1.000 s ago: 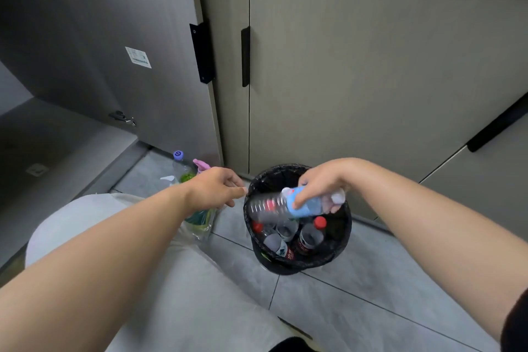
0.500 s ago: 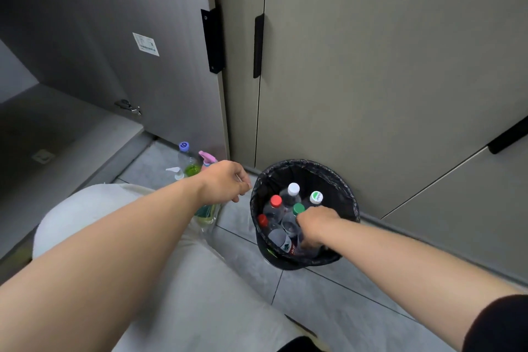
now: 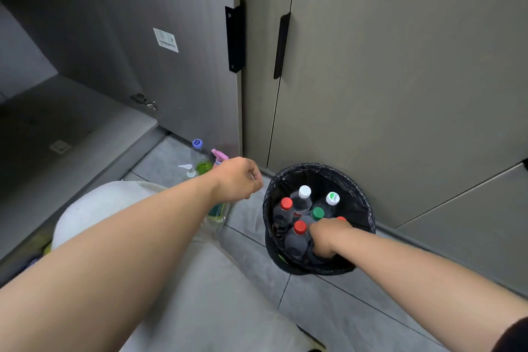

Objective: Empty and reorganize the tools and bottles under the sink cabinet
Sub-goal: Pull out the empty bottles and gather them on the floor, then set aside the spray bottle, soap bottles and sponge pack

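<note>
Both forearms are bare, a black sleeve edge shows at the right upper arm, and pale grey trousers cover the legs.

One black bin, six capped bottles inside (three red caps); three floor bottles

A single wide-angle camera sits on the person's head, facing forward and steeply down at the floor. The left hand and right hand reach in from 7 and 4 o'clock, an arm's reach away. The bin of bottles lies near centre toward 4 o'clock, seen from above. Closed cabinet doors fill 12 to 3 o'clock; the open cabinet lies at 9 o'clock.
</note>
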`<state>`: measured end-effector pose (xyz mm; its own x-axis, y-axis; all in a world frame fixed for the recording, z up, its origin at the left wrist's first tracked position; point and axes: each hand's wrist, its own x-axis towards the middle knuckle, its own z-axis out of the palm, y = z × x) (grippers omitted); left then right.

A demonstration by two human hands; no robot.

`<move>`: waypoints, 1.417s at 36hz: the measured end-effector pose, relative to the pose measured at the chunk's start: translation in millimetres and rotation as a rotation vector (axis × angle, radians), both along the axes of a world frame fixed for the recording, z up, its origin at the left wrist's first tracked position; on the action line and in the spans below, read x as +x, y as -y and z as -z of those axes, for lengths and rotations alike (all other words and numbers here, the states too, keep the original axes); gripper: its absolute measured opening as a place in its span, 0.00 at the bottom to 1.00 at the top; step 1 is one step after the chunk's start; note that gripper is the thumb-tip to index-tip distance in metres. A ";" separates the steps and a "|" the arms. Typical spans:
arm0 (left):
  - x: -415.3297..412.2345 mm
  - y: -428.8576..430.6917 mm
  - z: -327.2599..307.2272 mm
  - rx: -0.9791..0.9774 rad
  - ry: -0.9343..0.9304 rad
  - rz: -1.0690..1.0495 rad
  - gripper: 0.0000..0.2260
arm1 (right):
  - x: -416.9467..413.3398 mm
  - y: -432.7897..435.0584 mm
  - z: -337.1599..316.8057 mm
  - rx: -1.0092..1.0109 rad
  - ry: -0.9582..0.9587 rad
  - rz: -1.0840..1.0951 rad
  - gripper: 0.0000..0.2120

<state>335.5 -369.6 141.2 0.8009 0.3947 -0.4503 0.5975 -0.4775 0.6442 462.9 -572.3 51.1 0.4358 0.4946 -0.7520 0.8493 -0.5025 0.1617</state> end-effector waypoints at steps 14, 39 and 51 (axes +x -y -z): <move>-63.1 -131.6 -36.1 0.106 -0.059 -0.201 0.07 | 4.0 -139.7 -60.7 0.611 -0.288 -0.023 0.11; -125.4 -269.6 193.0 -0.064 0.045 -0.199 0.12 | -10.0 -352.3 61.1 0.371 0.229 0.040 0.21; -106.0 -260.2 175.5 -0.321 0.385 -0.347 0.36 | -48.3 -406.9 -61.6 0.744 0.145 -0.387 0.23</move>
